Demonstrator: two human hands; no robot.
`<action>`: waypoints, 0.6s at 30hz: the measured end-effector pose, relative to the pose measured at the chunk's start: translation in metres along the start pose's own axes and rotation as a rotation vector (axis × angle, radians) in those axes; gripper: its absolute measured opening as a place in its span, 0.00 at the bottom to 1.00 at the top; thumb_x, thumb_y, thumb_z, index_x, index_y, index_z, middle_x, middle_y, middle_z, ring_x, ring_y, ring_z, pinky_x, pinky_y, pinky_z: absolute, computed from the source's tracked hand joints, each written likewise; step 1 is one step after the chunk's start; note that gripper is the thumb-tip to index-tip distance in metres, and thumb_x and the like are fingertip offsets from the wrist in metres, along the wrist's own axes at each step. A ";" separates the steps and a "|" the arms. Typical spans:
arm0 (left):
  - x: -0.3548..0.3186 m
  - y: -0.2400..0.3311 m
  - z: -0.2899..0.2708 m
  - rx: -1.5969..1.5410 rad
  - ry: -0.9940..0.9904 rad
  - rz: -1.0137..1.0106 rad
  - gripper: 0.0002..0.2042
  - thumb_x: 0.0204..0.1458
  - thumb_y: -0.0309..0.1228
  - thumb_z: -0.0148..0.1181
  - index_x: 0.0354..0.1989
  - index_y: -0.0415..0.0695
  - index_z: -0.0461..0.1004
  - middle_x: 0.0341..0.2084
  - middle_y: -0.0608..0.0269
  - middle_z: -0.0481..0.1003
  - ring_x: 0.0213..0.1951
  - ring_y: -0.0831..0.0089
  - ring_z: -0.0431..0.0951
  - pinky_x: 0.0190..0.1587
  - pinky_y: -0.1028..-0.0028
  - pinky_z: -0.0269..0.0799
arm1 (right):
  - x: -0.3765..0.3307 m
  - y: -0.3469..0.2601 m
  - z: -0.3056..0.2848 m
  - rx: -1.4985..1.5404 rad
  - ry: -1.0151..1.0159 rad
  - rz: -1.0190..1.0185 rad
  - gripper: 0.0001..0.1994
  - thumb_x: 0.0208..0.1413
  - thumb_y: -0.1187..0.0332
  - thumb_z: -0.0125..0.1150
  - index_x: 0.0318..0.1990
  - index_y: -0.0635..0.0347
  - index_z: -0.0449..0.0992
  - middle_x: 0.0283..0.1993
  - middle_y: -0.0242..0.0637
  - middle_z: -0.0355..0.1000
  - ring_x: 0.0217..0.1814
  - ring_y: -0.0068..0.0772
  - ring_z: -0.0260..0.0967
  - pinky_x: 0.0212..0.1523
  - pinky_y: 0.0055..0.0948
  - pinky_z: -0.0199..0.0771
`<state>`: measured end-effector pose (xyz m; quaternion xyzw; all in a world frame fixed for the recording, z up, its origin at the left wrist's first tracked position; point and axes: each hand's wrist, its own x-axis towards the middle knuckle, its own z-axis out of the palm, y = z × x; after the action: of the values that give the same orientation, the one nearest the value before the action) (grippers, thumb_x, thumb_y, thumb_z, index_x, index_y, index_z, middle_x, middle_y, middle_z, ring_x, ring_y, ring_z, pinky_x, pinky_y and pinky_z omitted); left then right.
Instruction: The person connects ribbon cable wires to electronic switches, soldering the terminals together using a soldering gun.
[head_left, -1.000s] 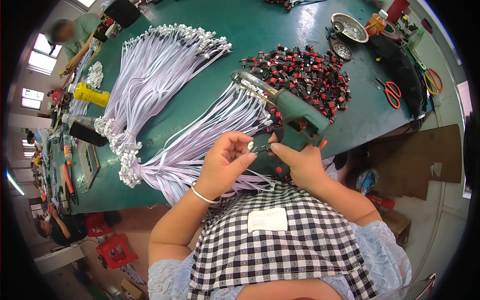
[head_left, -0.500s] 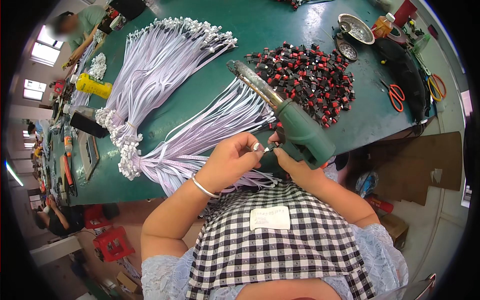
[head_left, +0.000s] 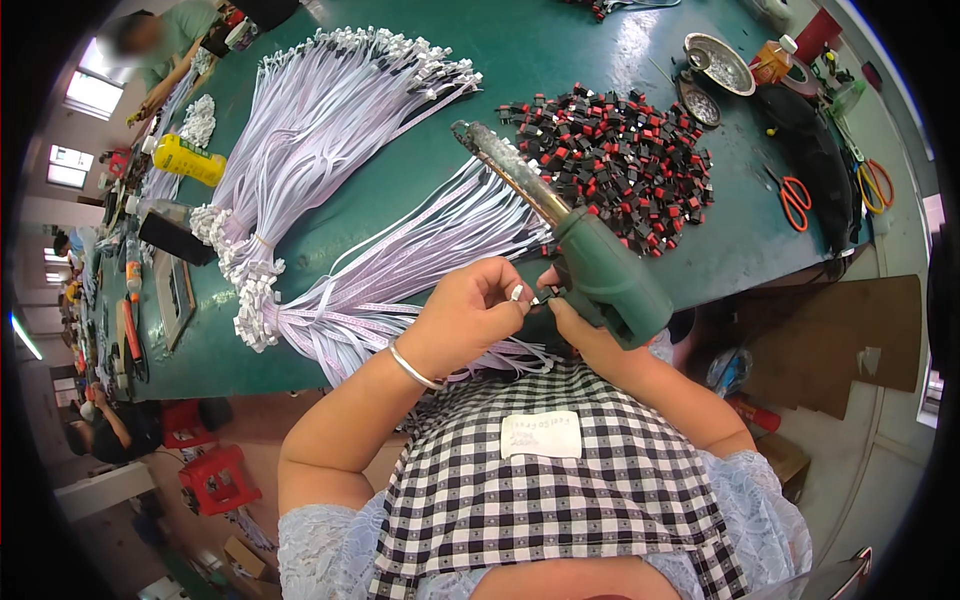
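Note:
In front of my apron, my left hand and my right hand almost meet, both with closed fingertips. Between them sits a small black piece with a bit of white, pinched by the right fingers. What the left fingertips grip is mostly hidden; a small white bit shows at them. Just over my right hand is a green heat gun with a long metal nozzle, partly covering that hand. Under my left hand spreads a bundle of thin white flat cables. Behind the nozzle lies a heap of small black-and-red parts.
A second bundle of white cables lies at the far left, beside a yellow bottle. To the right are orange-handled scissors, a metal bowl and a black bag-like object. Another person sits at the far left.
The view has shifted slightly. Both hands keep their pinch close together, with only slight finger movement around the small piece.

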<state>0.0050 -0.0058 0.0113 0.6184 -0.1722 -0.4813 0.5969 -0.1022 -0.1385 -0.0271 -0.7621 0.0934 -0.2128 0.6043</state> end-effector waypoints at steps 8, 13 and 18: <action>0.003 -0.006 0.001 0.006 0.022 0.019 0.02 0.46 0.22 0.52 0.28 0.42 0.66 0.28 0.67 0.69 0.26 0.83 0.67 0.28 0.82 0.64 | -0.009 -0.003 -0.009 0.222 0.210 0.059 0.18 0.40 0.79 0.60 0.44 0.61 0.70 0.40 0.40 0.69 0.37 0.34 0.68 0.38 0.29 0.68; 0.007 -0.006 0.002 0.012 0.107 0.031 0.02 0.45 0.22 0.52 0.28 0.41 0.66 0.27 0.66 0.69 0.24 0.82 0.68 0.27 0.82 0.64 | -0.063 0.012 -0.068 0.156 0.046 0.169 0.14 0.51 0.68 0.54 0.42 0.68 0.68 0.35 0.41 0.70 0.33 0.30 0.69 0.32 0.28 0.70; 0.013 -0.007 0.001 -0.004 0.135 -0.010 0.03 0.45 0.22 0.52 0.28 0.40 0.66 0.26 0.66 0.69 0.22 0.81 0.68 0.26 0.82 0.64 | -0.070 0.032 -0.094 0.030 -0.460 -0.026 0.13 0.54 0.67 0.48 0.40 0.69 0.69 0.28 0.36 0.69 0.22 0.24 0.67 0.20 0.22 0.67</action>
<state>0.0081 -0.0150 0.0000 0.6490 -0.1275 -0.4420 0.6059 -0.2024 -0.2013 -0.0557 -0.7827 -0.0598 -0.0429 0.6180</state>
